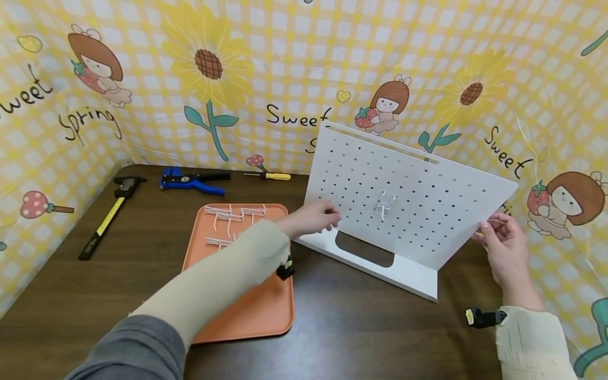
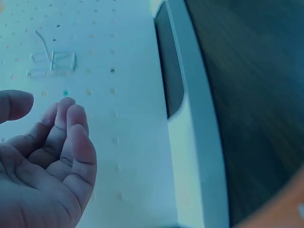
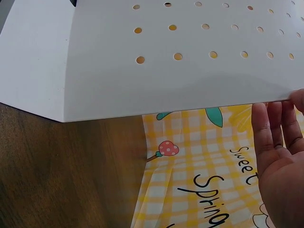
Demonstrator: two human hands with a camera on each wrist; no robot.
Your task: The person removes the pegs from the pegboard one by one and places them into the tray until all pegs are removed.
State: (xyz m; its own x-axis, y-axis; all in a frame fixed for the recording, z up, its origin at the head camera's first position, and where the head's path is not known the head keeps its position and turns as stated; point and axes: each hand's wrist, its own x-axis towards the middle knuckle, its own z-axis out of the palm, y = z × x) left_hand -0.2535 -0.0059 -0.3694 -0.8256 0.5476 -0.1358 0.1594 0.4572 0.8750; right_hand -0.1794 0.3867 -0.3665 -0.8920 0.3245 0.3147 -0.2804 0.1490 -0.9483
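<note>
A white pegboard (image 1: 361, 174) stands tilted back on its white base, which has a rounded cutout. One wire hook (image 1: 382, 210) sits on the panel near its middle; the left wrist view shows the same hook (image 2: 52, 61) closer. My left hand (image 1: 313, 217) is in front of the panel's lower left part. Its fingers (image 2: 78, 142) are loosely bent, the thumb stands apart from them, and nothing is held. At the panel's right edge, my right hand (image 1: 508, 250) pinches the board, thumb in front and fingers (image 3: 263, 128) behind.
An orange tray (image 1: 273, 316) with several white wire hooks (image 1: 228, 216) lies left of the pegboard, partly under my left forearm. Behind it are blue-handled pliers (image 1: 190, 182) and a yellow-handled screwdriver (image 1: 277, 176). A hammer (image 1: 106, 216) lies far left. Patterned cloth hangs around the table.
</note>
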